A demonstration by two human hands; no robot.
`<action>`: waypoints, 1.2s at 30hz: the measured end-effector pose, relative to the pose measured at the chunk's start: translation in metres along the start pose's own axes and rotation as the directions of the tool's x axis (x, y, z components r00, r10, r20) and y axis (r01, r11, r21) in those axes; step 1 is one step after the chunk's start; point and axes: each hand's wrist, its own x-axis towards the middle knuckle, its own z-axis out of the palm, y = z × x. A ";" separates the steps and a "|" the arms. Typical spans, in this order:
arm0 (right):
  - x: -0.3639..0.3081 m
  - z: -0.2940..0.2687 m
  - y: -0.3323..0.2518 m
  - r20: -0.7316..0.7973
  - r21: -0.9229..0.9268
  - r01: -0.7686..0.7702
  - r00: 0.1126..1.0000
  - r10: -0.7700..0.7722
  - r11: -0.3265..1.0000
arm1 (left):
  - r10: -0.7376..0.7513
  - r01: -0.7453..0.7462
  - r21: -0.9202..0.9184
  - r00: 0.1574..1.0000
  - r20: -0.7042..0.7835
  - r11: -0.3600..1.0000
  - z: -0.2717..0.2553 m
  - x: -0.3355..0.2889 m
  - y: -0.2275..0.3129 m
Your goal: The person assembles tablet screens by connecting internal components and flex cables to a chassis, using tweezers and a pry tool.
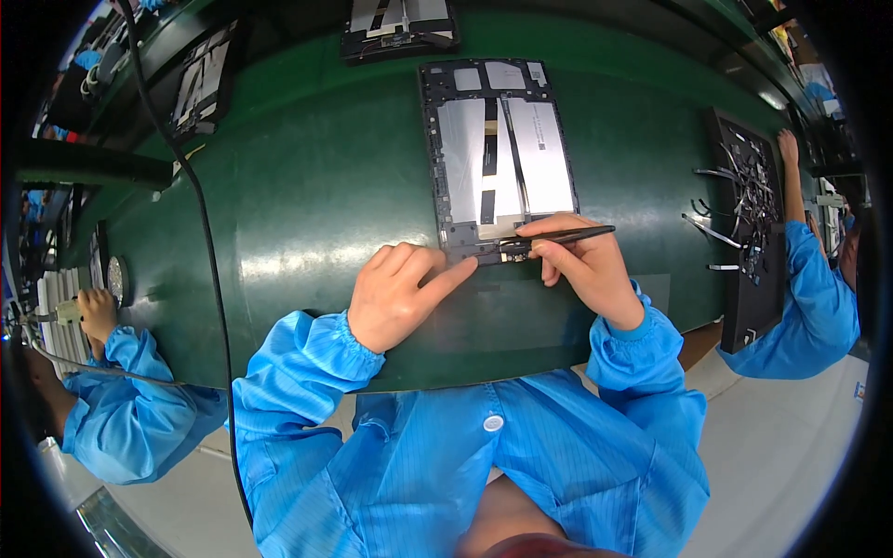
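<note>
blue smock sleeves [307, 372] fill the bottom of the view, right under the camera, and both forearms come up from there onto the big dark green belt [307, 177] that curves across the whole scene; lying on it dead ahead is the opened tablet [498, 153], back cover off, silvery battery panels and black tape strips showing inside its dark frame, its near edge right at the hands; off to the right a black tray [749, 223] of thin metal and ribbon parts sits by a co-worker's blue sleeve [819, 307], and on the left another co-worker's hand [96, 312] grips a corded tool; a black cable [206, 242] hangs down across the belt, and a second opened device [398, 28] lies farther up; now the left hand [400, 293] is flat on the belt just below the tablet's near left corner, index finger stretched out and touching the frame edge, the other fingers curled close together; right hand [586, 265] sits at the near right corner, fingers pinching a slim black stylus-like tool [558, 238] held nearly level, its tip down at the tablet's bottom edge beside the left index finger
</note>
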 end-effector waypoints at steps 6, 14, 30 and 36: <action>0.011 -0.002 -0.002 0.013 -0.146 0.076 0.997 -0.075 0.986 | -0.004 0.004 -0.005 1.000 0.007 1.000 -0.001 0.002 -0.001; 0.017 0.002 -0.001 -0.018 -0.150 0.090 0.995 -0.094 0.985 | -0.011 0.012 -0.017 1.000 0.016 1.000 -0.001 0.001 -0.002; 0.009 0.012 0.001 -0.055 -0.290 0.171 0.979 -0.195 0.941 | -0.006 0.006 -0.017 1.000 0.013 1.000 -0.001 0.002 0.000; -0.006 0.025 0.011 -0.169 -0.263 0.287 0.926 -0.337 0.921 | 0.005 -0.005 0.006 1.000 0.004 1.000 -0.002 0.004 0.001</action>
